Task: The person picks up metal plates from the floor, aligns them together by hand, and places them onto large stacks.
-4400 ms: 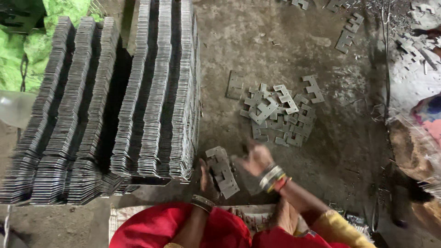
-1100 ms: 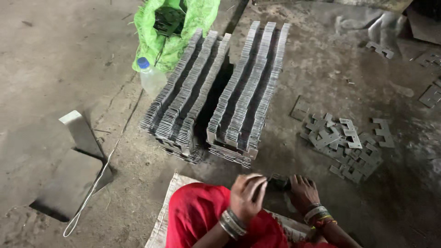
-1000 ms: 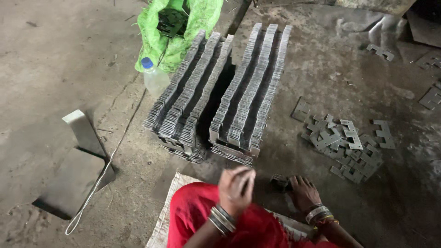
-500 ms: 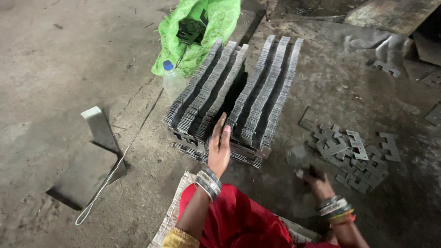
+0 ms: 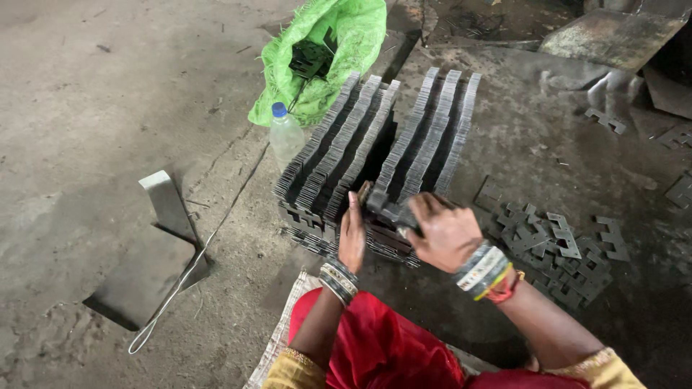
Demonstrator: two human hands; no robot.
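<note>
Long rows of thin grey metal stampings (image 5: 375,144) stand on edge on the concrete floor in front of me. My left hand (image 5: 352,234) is flat and upright, pressed against the near end of the middle rows. My right hand (image 5: 443,229) is closed on a small bunch of metal plates (image 5: 389,209) and holds them against the near end of the stack. Both wrists carry several bangles. A loose heap of the same flat plates (image 5: 559,248) lies on the floor to the right of my right arm.
A green woven sack (image 5: 324,50) with dark metal parts lies behind the stack, and a clear plastic bottle (image 5: 285,137) stands beside it. A bent metal plate with a wire (image 5: 162,238) sits on the floor at left. Scrap sheets lie at upper right.
My right hand has left the loose heap and brought a bunch of plates to the near end of the stack. My left hand stays at the stack's end.
</note>
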